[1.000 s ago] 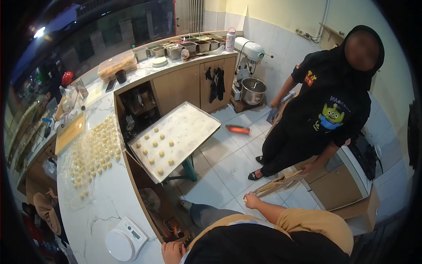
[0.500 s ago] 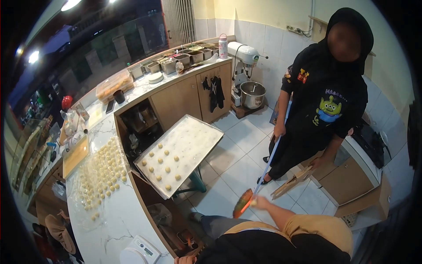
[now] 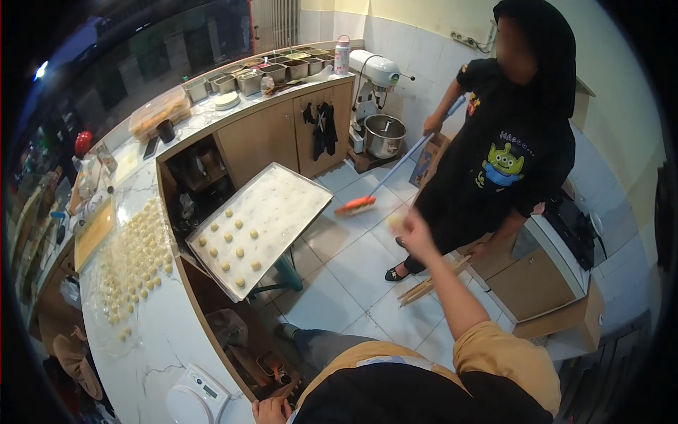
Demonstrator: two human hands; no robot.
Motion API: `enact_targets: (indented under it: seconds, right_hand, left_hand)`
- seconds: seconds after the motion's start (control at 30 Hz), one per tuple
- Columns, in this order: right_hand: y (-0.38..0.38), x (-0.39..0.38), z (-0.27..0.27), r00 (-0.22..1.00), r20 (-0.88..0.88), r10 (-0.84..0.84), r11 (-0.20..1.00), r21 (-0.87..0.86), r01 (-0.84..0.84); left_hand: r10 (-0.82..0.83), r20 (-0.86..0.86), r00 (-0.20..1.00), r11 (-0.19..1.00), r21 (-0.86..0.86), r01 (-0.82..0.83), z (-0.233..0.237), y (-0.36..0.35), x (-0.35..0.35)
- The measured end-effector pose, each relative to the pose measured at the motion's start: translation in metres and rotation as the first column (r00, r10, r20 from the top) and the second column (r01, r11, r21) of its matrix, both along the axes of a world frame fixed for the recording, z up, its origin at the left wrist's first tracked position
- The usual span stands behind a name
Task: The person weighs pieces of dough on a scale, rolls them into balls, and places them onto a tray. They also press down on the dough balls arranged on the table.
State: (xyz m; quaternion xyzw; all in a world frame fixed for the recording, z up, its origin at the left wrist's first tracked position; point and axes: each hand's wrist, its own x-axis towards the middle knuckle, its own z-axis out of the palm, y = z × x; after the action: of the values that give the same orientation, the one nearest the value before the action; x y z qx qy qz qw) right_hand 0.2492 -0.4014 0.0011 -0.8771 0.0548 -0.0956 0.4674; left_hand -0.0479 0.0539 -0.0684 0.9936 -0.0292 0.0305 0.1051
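My right hand [image 3: 417, 238] is raised in front of me over the floor, slightly blurred, its fingers closed around a small pale-yellow dough ball [image 3: 396, 222]. My left hand [image 3: 272, 410] rests on the counter's edge at the bottom of the view, fingers bent over it and holding nothing; part of it is cut off. A white kitchen scale [image 3: 200, 396] stands on the marble counter [image 3: 145, 357] beside it. Several dough balls lie at the near end of a lined baking tray [image 3: 289, 201], which sits tilted in view on a green stool [image 3: 286, 274].
Many dough balls [image 3: 145, 247] cover a plastic sheet on the counter. A co-worker [image 3: 494, 162] stands ahead, holding a blue-handled broom [image 3: 357, 205] and a wooden piece [image 3: 431, 286]. A stand mixer [image 3: 374, 71] and metal food containers [image 3: 249, 81] are farther back.
My right hand has risen and moved forward with the dough ball. The co-worker's broom has swung away toward the mixer. The view has shifted slightly to the right.
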Motion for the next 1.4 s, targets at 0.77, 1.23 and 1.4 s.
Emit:
enact_targets:
  seconds: [0.77,1.23,1.4]
  right_hand:
    - [0.027,-0.105,-0.229,0.856,-0.414,0.308,0.843,-0.298,-0.448]
    - [-0.006,-0.133,-0.243,0.558,-0.827,0.072,0.892,-0.197,-0.406]
    - [0.005,-0.136,-0.238,0.501,-0.861,0.082,0.888,-0.165,-0.429]
  left_hand:
    - [0.093,0.01,0.996,0.983,-0.158,-0.09,0.023,-0.012,0.006]
    - [0.08,0.064,0.995,0.969,-0.241,-0.062,0.024,-0.012,0.008]
    - [0.095,0.063,0.994,0.962,-0.262,-0.075,0.031,-0.013,0.009]
